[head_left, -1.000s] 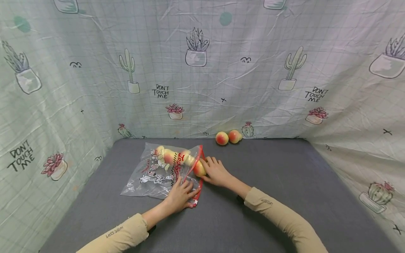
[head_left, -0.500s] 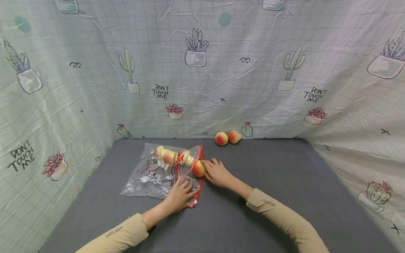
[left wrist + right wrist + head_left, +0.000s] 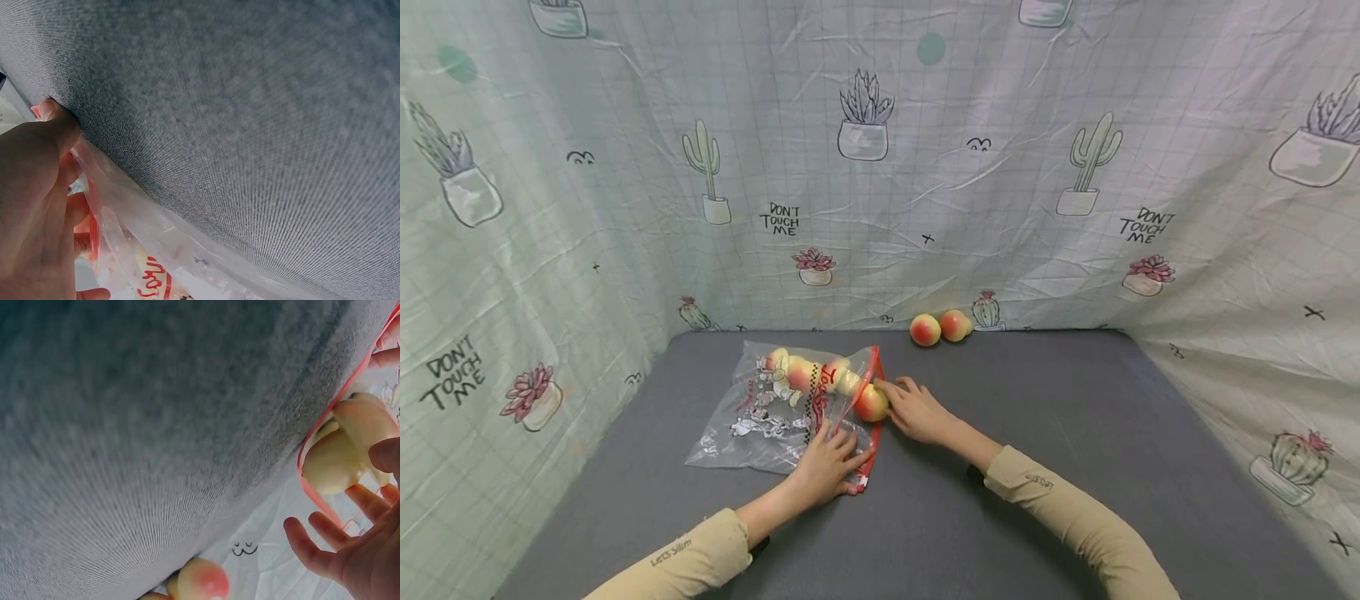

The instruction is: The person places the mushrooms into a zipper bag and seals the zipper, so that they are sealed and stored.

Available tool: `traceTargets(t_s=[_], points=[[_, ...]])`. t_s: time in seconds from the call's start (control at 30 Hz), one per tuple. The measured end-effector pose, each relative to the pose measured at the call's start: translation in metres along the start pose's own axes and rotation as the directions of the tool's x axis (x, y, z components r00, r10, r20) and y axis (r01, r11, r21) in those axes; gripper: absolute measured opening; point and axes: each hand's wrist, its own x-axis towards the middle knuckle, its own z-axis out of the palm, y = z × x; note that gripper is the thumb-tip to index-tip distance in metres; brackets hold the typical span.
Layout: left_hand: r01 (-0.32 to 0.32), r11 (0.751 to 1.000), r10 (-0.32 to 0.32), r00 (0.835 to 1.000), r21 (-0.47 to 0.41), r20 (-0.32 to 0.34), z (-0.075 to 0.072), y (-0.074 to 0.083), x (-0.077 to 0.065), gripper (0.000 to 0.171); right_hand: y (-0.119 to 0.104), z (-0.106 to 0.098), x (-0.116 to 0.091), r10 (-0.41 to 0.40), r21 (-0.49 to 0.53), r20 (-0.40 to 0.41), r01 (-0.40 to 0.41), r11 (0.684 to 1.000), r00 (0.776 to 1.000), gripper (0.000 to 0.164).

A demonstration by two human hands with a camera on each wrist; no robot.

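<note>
The right hand (image 3: 917, 414) has been drawn back slightly from the yellow-red fruit at the bag mouth (image 3: 871, 403), more of which is now exposed. From the left, bagged fruits (image 3: 801, 373) are held inside a clear printed bag (image 3: 718, 446) laid on the desk (image 3: 1045, 400), and its red-edged mouth is pressed by the left hand (image 3: 826, 464), fingers spread. The mouth fruit is touched by the right hand's spread fingers, and two loose fruits (image 3: 925, 330) are seen farther back, beside the patterned sheet (image 3: 910, 192).

Draped booth (image 3: 1247, 250), cactus-print cloth (image 3: 917, 192), grey tabletop (image 3: 1060, 392)
</note>
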Motion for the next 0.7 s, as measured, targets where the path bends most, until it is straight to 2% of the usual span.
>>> traceTargets(t_s=[0.17,0.33,0.7], points=[[-0.001,1.000,0.001,1.000,-0.003,0.026,0.0000,0.0000,0.0007,0.063,0.0042,0.0014,0.0023,0.007,0.018,0.012,-0.007,1.000,1.000,0.044],[0.000,1.000,0.000,0.999,-0.005,0.033,-0.0014,-0.0006,0.0008,0.062,0.0067,0.0022,0.0037,0.013,0.032,0.019,-0.013,0.999,1.000,0.049],[-0.008,1.000,0.008,0.999,-0.004,0.035,-0.0014,-0.0011,0.0022,0.062,0.0020,0.0013,0.0097,-0.026,-0.042,0.010,0.026,0.999,1.000,0.051]])
